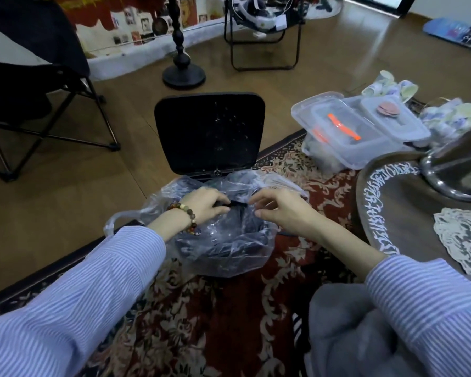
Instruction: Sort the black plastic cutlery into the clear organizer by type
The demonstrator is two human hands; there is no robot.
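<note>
A black plastic cutlery piece (230, 204) is pinched by the left hand (206, 204) above the crinkled clear plastic bag (223, 248); its long axis is laid left-right toward the right hand (280, 210), whose loosely curled fingers are empty, just beside its end

Behind both grips the upright black lid (209, 133) blocks the way. Right of them stand the clear boxes (359, 131) and the round desk (408, 210). To the left, bare floor (65, 180) is open.
</note>
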